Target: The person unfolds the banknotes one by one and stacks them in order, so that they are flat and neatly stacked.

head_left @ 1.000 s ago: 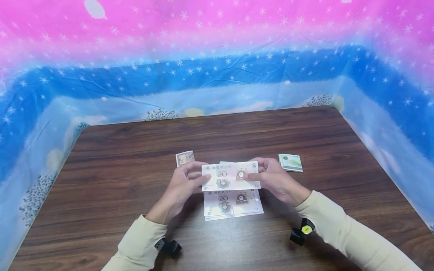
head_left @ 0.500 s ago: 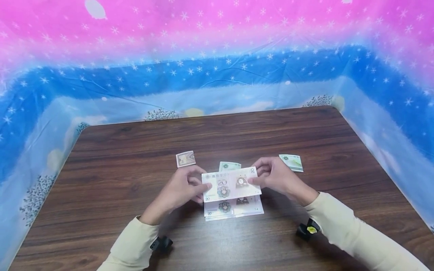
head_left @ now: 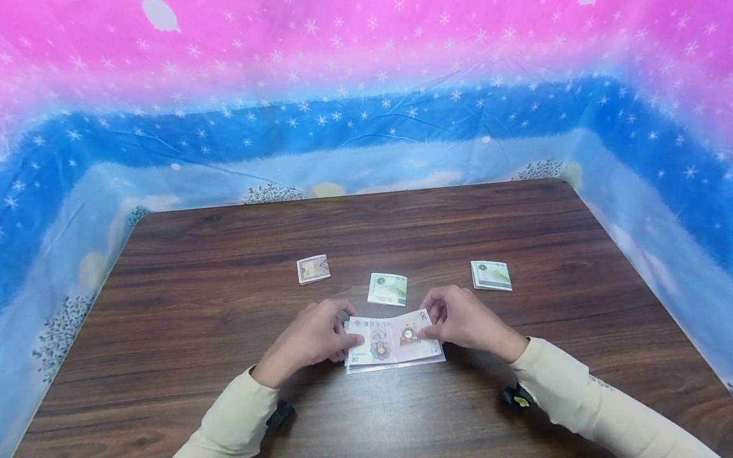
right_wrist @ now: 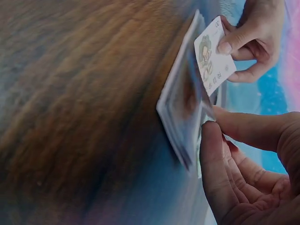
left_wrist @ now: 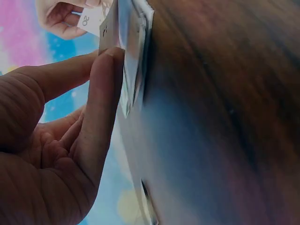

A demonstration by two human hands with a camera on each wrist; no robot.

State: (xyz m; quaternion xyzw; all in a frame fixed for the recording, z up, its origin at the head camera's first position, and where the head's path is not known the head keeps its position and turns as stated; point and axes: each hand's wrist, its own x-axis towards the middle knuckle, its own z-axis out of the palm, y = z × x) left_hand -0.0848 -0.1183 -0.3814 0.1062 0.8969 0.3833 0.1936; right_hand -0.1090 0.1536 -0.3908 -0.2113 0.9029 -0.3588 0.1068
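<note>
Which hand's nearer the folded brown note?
Left. The left hand is on the near side of the folded brown note, pinching the left end of the 20 note; the right hand is farther off, pinching the 20 note's right end.

Snowflake-patterned pink-and-blue cloth [head_left: 343,108] borders a brown wood-grain table [head_left: 200,261]
</note>
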